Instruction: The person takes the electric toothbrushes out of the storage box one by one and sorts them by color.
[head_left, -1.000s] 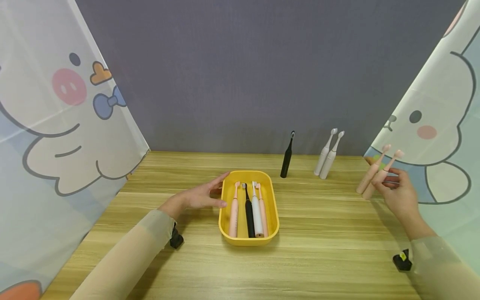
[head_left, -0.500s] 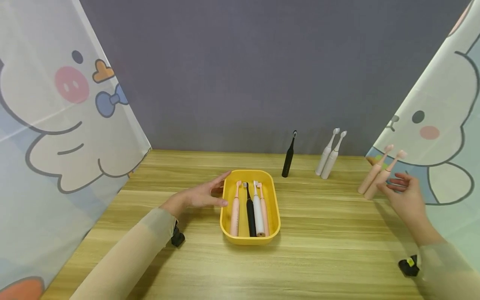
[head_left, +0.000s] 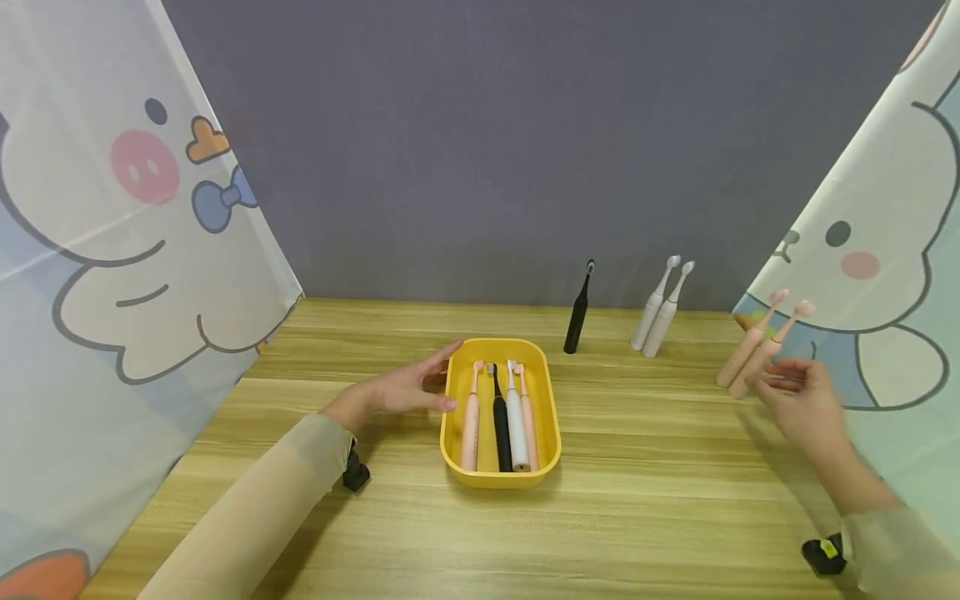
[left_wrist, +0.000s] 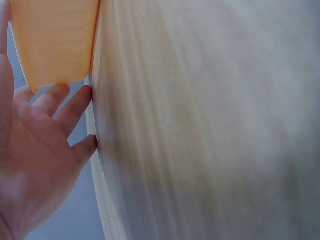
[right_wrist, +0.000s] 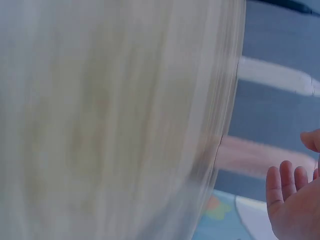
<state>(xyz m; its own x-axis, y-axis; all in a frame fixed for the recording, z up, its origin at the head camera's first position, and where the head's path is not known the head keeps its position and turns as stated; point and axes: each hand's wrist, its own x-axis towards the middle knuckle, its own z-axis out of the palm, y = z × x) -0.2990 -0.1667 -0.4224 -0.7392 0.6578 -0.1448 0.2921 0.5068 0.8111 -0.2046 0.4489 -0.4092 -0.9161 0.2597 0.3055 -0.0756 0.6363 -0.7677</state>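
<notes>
— Noted at right?
— Slightly lower than before, with right hand [head_left: 806, 412] loosely spread beside pink toothbrushes [head_left: 761, 358], unmoved, upright on table [head_left: 637, 467].
— At left?
— Unchanged, with left hand [head_left: 405, 390] spread against yellow tray [head_left: 501, 481].

So the tray [head_left: 500, 481] is set around mid-bench [head_left: 637, 517], four toothbrushes [head_left: 517, 429] laid side by side in it, and its left side is touched by the left hand [head_left: 408, 389]. Behind it to the right, a lone toothbrush [head_left: 577, 321] is stood upright, then a middle pair [head_left: 660, 329]; furthest right, an end pair [head_left: 752, 365] is placed slightly nearer the front, flanked on its right by the right hand [head_left: 804, 408].
</notes>
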